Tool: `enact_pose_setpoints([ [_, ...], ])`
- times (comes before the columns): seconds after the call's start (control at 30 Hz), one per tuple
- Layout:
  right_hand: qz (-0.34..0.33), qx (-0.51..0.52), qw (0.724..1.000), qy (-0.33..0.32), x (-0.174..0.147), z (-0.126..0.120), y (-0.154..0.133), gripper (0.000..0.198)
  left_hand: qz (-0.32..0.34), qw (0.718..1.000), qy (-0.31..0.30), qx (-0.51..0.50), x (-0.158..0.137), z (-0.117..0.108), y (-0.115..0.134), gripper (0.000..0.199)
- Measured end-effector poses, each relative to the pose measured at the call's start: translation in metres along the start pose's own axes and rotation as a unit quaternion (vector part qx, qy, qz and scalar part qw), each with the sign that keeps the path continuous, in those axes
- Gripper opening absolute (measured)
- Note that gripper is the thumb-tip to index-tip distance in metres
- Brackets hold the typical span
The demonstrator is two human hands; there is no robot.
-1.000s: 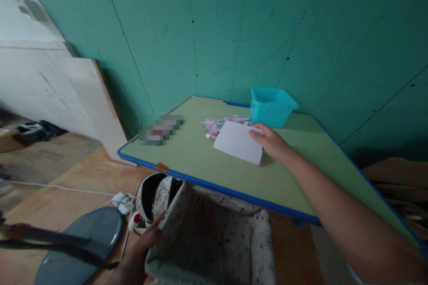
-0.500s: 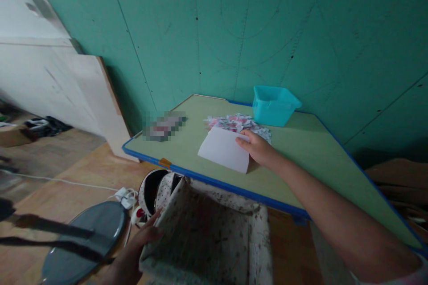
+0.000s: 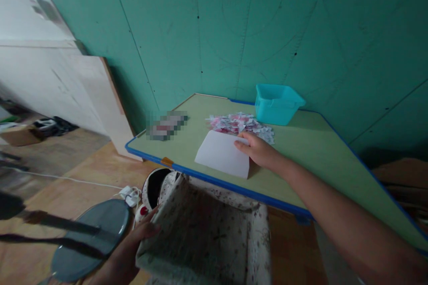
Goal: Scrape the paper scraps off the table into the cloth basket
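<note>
1 white sheet, flat, rectangular, pinched at its edge by the right hand, lying on the green table. Paper scraps just beyond the hand; teal tub farther back. Left hand grips a speckled fabric bin at its rim, below the table. Teal wall, wooden floor.

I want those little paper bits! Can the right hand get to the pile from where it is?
Probably yes. The right hand holds the white sheet on the table, and the pile of paper bits lies just beyond its fingers, with nothing between them. The blue tub stands behind the pile, out of the way.
</note>
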State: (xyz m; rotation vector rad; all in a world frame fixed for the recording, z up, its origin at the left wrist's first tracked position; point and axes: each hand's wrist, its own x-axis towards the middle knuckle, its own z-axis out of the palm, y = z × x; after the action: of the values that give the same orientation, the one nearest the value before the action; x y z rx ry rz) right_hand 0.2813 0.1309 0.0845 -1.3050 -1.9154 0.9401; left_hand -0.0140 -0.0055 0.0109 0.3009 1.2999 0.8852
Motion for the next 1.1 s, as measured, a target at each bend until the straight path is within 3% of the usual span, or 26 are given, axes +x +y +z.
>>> enact_pose_setpoints([
  [0.47,-0.010,-0.010,1.000,-0.017,-0.001,0.001,-0.002,0.024,0.031,0.999,-0.040,0.004,-0.006,0.005,0.009,0.063],
  [0.77,-0.011,-0.004,0.999,-0.037,-0.003,0.005,-0.002,0.024,0.020,0.999,0.001,0.038,-0.011,0.006,0.025,0.043],
  [1.1,-0.018,0.003,0.998,-0.058,-0.008,0.004,-0.008,0.023,0.027,0.999,-0.043,-0.002,0.002,0.004,0.015,0.058],
])
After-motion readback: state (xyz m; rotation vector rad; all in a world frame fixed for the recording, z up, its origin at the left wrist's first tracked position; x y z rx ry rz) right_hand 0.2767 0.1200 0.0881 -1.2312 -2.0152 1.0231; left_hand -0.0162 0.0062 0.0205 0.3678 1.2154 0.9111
